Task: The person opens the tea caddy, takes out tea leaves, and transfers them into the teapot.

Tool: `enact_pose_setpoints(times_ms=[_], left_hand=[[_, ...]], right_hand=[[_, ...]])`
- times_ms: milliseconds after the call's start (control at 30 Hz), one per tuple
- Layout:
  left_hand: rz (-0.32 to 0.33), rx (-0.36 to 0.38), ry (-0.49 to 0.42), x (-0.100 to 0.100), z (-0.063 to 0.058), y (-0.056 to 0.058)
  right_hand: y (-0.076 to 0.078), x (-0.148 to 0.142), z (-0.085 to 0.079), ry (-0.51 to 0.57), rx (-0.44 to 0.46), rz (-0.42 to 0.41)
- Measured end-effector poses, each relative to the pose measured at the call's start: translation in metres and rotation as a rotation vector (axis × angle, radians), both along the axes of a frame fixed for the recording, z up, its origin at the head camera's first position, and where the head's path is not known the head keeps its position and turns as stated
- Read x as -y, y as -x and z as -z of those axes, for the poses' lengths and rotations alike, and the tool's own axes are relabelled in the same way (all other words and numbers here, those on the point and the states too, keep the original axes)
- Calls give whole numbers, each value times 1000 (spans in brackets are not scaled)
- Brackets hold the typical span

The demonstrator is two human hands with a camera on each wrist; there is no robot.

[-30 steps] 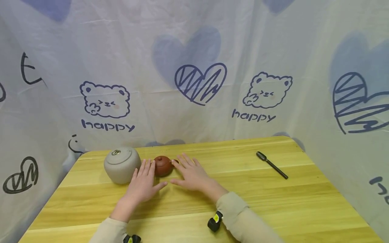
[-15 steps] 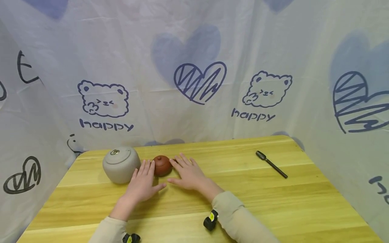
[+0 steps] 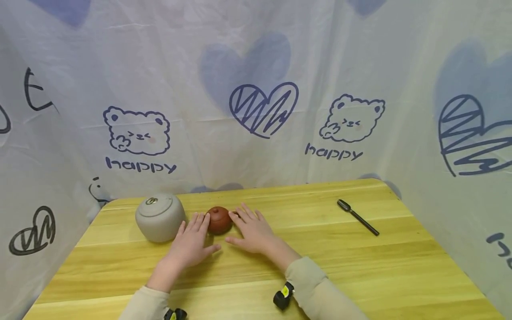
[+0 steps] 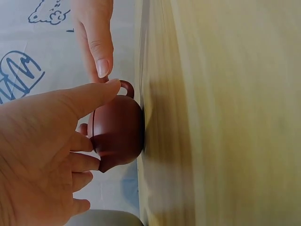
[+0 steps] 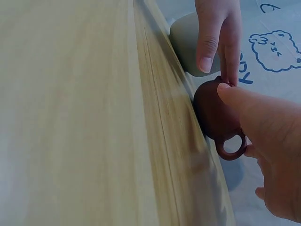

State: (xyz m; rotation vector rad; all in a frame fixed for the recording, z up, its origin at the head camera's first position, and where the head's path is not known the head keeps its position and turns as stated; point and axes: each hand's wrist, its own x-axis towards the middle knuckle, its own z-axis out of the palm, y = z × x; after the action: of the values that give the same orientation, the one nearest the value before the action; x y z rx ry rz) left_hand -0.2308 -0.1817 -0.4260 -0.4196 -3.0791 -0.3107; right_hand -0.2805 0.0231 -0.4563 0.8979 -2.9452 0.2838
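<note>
A small reddish-brown clay teapot [image 3: 219, 221] with a round lid knob stands upright on the table between the two hands. My left hand [image 3: 190, 244] lies at its left, the spout side, with straight fingers whose tips touch or nearly touch the pot. At the other side, my right hand [image 3: 254, 233] has its fingers spread and extended, its index fingertip by the handle. The right wrist view shows the looped handle [image 5: 230, 156] below that hand's thumb. Left of the left hand stands a grey lidded jar [image 3: 160, 220], close to the fingers but apart from them.
A dark scoop-like utensil with a long handle [image 3: 358, 217] lies toward the right back of the wooden table [image 3: 380, 275]. A white curtain [image 3: 256, 155] printed with hearts and bears hangs behind and beside the table.
Over the last half second the teapot and the left hand have shifted slightly to the right, widening the gap to the jar. The right hand has also moved a little right.
</note>
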Motion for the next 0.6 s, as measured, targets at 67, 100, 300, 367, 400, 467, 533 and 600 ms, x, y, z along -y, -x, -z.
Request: enact_pose_setpoints(times_ms=[67,100,300,367,400,467,533,600], left_hand=[[5,1,2,-4,-1,-1],[8,0,4,-5,-1,-1],[23,-9,8,-14,0,-1],[33,-11,6,-16,-1,-2],[38,-13,4,-17,-1,-2],[48,-19,0,-19,-2,-3],[55,-25,-5,-22,-2,-4],[60,-27,-8,-24,-3,-4]], right_hand=[[-2,-3,-1,7,9,9],[-3,-5,-1,9,12,15],[-9,-14,0,23,19,42],[-11,-18,-1,33,22,47],[-12,-20,-2,38,21,48],[-14,-23,-3,39,16,49],[-17,-27,-5,42,8,50],[-18,-31,-6,44,1,50]])
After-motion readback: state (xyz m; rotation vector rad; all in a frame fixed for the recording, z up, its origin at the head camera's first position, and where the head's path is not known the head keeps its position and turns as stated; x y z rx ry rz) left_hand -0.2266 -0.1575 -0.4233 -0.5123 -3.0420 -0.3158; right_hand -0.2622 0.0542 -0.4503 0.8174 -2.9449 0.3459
